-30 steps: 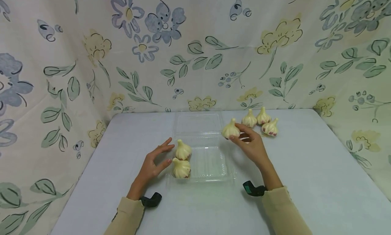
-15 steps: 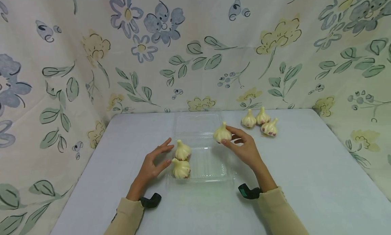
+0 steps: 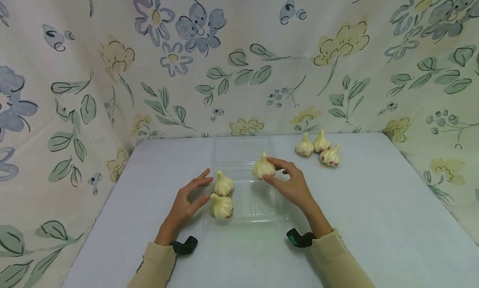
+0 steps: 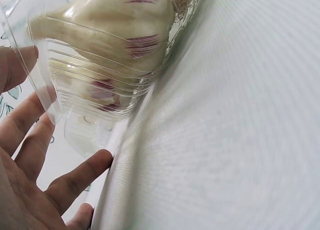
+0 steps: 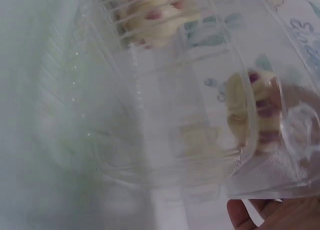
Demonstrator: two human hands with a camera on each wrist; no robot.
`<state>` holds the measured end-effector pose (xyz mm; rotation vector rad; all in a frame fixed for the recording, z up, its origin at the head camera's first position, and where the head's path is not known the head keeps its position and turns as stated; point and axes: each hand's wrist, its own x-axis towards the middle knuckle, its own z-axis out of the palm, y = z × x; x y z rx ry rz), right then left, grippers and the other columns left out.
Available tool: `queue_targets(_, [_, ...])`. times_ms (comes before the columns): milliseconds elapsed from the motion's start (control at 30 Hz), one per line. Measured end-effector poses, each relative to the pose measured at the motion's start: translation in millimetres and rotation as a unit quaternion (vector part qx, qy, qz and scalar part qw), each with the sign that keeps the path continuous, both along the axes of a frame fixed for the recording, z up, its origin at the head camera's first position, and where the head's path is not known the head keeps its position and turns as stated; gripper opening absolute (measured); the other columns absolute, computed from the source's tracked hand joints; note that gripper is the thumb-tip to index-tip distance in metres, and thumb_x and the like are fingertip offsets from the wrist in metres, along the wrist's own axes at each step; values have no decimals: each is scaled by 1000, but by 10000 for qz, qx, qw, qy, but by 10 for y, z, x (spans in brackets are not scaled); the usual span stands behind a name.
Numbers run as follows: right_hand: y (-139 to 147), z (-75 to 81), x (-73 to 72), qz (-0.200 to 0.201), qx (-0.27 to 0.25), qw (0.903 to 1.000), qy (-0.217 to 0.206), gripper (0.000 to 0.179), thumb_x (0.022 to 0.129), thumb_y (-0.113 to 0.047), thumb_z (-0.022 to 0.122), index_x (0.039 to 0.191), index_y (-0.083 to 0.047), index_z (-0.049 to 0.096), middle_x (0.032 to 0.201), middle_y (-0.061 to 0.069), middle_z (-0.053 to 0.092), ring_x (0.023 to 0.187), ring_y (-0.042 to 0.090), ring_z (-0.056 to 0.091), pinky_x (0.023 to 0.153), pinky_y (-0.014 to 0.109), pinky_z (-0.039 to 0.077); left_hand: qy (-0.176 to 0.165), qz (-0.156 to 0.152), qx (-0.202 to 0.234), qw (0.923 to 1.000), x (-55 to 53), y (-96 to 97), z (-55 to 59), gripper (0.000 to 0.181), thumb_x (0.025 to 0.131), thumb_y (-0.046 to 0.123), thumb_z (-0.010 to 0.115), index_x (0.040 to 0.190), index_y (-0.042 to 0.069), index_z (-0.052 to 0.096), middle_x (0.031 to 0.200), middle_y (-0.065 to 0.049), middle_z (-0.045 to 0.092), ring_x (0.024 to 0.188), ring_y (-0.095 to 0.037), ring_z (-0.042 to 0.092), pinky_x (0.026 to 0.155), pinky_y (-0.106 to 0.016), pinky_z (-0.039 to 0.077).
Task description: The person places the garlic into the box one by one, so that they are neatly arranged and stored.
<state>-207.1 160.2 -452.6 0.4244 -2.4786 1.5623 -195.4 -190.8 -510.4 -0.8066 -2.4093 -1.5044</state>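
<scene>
My right hand (image 3: 290, 186) pinches a cream garlic bulb (image 3: 263, 168) between thumb and fingers, stem up, over the back right part of a clear plastic clamshell box (image 3: 258, 198). Through the box's wall, the right wrist view shows this held bulb (image 5: 242, 110) with purple streaks. Two more bulbs, a rear one (image 3: 224, 184) and a front one (image 3: 222, 206), lie along the left side inside the box. My left hand (image 3: 188, 200) is spread at the left rim, its fingers loosely extended. Close up in the left wrist view, the fingertips (image 4: 45, 97) meet the clear rim.
The box's lid (image 3: 243, 150) lies folded back toward the far table edge. Three garlic bulbs (image 3: 322, 143) sit grouped at the back right of the white table (image 3: 374, 221). A floral curtain (image 3: 239, 71) hangs behind and along the sides.
My right hand has carried the garlic bulb left and a little nearer, from beside the box to over it. The left hand has stayed at the left rim.
</scene>
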Motion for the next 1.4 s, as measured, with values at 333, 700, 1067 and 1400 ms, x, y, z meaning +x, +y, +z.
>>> queue_targets(333, [-77,-15,18,-15,175,9995,278,52,84,-21,85,133,-16,68,113,8,73,109,26,61,96,61,45,55,-34,17,10000,-4,2,0,50,92,5,70,140,11,60,161,-11,43,150,-21,41,120,-21,26])
queue_targets(700, [-146,-51,20,69,412,9974,595,50,82,-20,86,129,-13,70,114,6,75,106,33,63,96,50,39,22,-45,30,10000,-8,1,6,51,92,5,70,141,12,60,162,-10,42,150,-20,41,120,-21,27])
queue_targets(1067, [-210,-69,48,344,686,9950,637,49,82,-25,87,128,-18,71,128,2,73,111,27,62,95,45,32,16,-19,3,10000,-8,1,-5,51,92,6,70,141,13,60,162,-9,42,150,-21,41,120,-21,26])
queue_targets(1400, [-241,-75,64,528,889,9931,556,51,81,-25,87,128,-17,71,121,1,75,104,32,63,93,46,38,62,-13,-11,10000,-20,0,-31,50,92,5,70,141,12,60,162,-9,43,150,-19,41,120,-21,26])
